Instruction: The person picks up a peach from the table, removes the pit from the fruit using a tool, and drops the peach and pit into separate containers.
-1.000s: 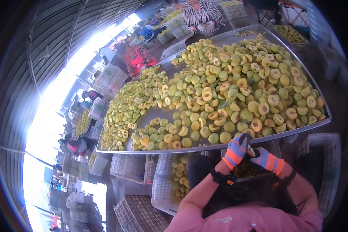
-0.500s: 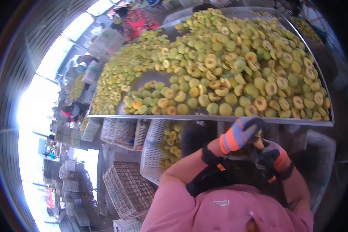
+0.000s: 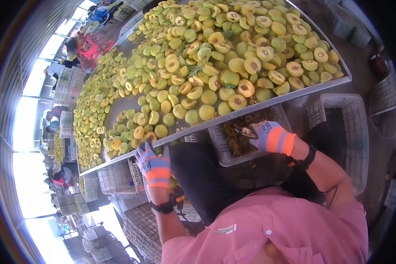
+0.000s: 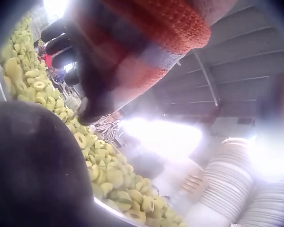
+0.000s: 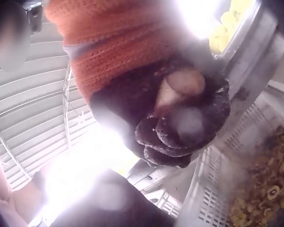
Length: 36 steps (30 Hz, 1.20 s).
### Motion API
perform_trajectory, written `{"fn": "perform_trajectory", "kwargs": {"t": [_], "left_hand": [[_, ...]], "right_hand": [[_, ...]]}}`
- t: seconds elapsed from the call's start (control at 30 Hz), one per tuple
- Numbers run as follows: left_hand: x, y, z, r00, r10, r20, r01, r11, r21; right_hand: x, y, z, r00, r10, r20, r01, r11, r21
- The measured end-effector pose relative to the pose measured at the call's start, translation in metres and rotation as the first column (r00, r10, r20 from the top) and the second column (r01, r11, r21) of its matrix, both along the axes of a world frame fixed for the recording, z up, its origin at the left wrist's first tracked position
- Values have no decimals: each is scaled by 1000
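Note:
My left hand point(image 3: 153, 167), in a striped orange and grey glove with dark fingers, is held at the near edge of a metal-rimmed table point(image 3: 215, 121). Its fingers are extended and hold nothing; the left wrist view shows dark fingertips point(image 4: 49, 34) spread apart. A heap of halved yellow-green stone fruit point(image 3: 209, 97) covers much of the tabletop. My right hand point(image 3: 270, 136), gloved alike, grips a small tool with a pale wooden handle point(image 5: 180, 87). Its working end points left over a crate point(image 3: 226, 159) of brownish fruit scraps point(image 5: 274, 191). The fingers curl round the handle.
A white plastic crate point(image 3: 363, 149) stands at the right beside my dark-trousered leg point(image 3: 198, 176). More crates point(image 3: 116, 178) are under and left of the table. A person in a red apron point(image 3: 92, 50) works at the far left side.
My hands were together in front of me with a small yellowish piece between them. They have parted: the left went left to the table edge, the right stays above the scrap crate. The view has shifted.

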<state>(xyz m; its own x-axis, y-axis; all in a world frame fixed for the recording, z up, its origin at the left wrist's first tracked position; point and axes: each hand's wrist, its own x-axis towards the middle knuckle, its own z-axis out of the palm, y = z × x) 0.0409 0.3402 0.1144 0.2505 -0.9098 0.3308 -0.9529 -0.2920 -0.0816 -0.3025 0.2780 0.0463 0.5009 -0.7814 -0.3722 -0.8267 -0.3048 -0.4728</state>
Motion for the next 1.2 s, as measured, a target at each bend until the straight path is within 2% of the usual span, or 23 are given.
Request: {"fn": "perform_trajectory", "kwargs": {"t": [0.07, 0.1, 0.13, 0.2, 0.27, 0.37, 0.47, 0.5, 0.6, 0.63, 0.7, 0.73, 0.77, 0.83, 0.87, 0.93, 0.97, 1.03, 1.07, 1.1, 1.17, 1.2], "left_hand": [[-10, -31, 4, 978, -105, -183, 91, 993, -81], [-19, -50, 7, 958, -139, -252, 136, 990, -30], [-30, -73, 8, 932, -169, -321, 183, 983, 14], [-43, -122, -7, 907, -239, -346, 286, 954, 93], [-53, -165, -37, 935, -303, -184, 339, 915, 220], [-74, -198, -61, 949, -314, 15, 265, 826, 497], [-84, -204, -53, 955, -298, -1, 245, 784, 571], [-76, -199, -59, 945, -326, -38, 306, 831, 465], [-55, -181, -56, 874, -330, -356, 430, 867, 251], [-68, -156, -31, 802, -427, -417, 508, 855, 102], [-82, -124, -15, 607, -614, -504, 690, 722, -48], [-91, -112, -7, 491, -688, -534, 756, 641, -130], [-102, -101, 2, 479, -716, -508, 791, 603, -103], [-127, -81, 12, 442, -765, -469, 851, 523, -51], [-133, -75, 7, 404, -774, -487, 849, 516, -116], [-141, -71, -3, 333, -799, -501, 828, 502, -250], [-141, -66, -9, 309, -661, -684, 741, 618, -262], [-143, -66, -10, -16, -429, -903, 612, 710, -348], [-146, -66, -11, -204, -296, -933, 540, 761, -360], [-156, -64, -12, -293, -371, -881, 483, 738, -472], [-157, -65, -39, -86, -479, -874, 528, 722, -448], [-160, -69, -44, 73, -532, -843, 551, 726, -411]], "right_hand": [[2, -4, 12, 991, -82, 103, 79, 996, 41], [2, -6, 21, 975, -120, 184, 111, 992, 59], [1, -8, 18, 970, -146, 193, 132, 988, 83], [2, -13, 6, 956, -206, 211, 181, 974, 134], [-1, -15, -7, 950, -189, 248, 178, 982, 67], [-7, -15, 6, 903, -193, 383, 186, 981, 54], [-10, -17, 11, 791, -245, 561, 228, 968, 102], [-10, -17, 10, 741, -260, 619, 236, 964, 122], [-15, -25, 13, 654, -418, 630, 214, 902, 376], [-16, -25, 20, 589, -526, 613, 208, 832, 514], [-18, -25, 38, 460, -719, 521, 153, 642, 751], [-14, -26, 31, 418, -691, 590, 143, 691, 708], [-10, -26, 18, 376, -657, 654, 140, 738, 661], [-12, -22, 19, 352, -556, 752, 86, 820, 566], [-12, -19, 20, 335, -503, 796, 61, 855, 515], [-4, -19, 24, 337, -709, 620, -10, 656, 755], [-4, -17, 28, 370, -720, 587, 67, 651, 756], [-1, -14, 29, 298, -713, 635, 74, 680, 729], [-1, -14, 29, 260, -708, 656, 82, 693, 716], [-1, -14, 28, 272, -702, 658, 95, 700, 707], [0, -13, 25, 306, -690, 656, 117, 711, 694], [6, -13, 11, 292, -616, 732, 163, 786, 597]]}}
